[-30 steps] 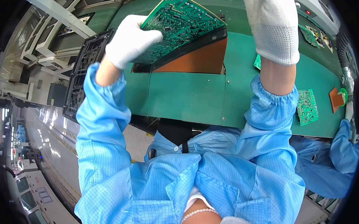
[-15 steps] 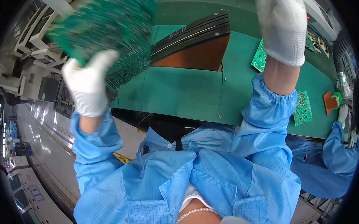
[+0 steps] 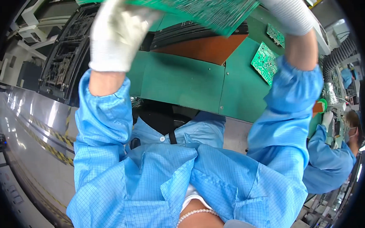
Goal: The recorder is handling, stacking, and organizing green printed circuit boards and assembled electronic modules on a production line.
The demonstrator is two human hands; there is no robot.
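A large green circuit board (image 3: 202,8), blurred by motion, is held up across the top of the view, above the bench. At its left part, my white-gloved left hand (image 3: 118,37) is closed on it, with the fingers partly smeared. My right hand (image 3: 286,7), also in a white glove, is at the board's right edge. Its fingers are cut off by the top of the view, so their grip is hidden. Below the board, a black rack-like holder with a brown-orange side (image 3: 204,48) stands on the green bench top (image 3: 181,81).
Two smaller green boards, one nearer (image 3: 264,62) and one farther (image 3: 275,34), lie on the bench at right. A person in a blue smock (image 3: 331,160) works at far right, near a flexible duct (image 3: 337,58). Dark machinery (image 3: 64,58) stands at left beside a striped floor.
The large board has swung from the left toward the middle and up with my left hand. My right hand, apart from it before, is now at its right edge. My view has shifted.
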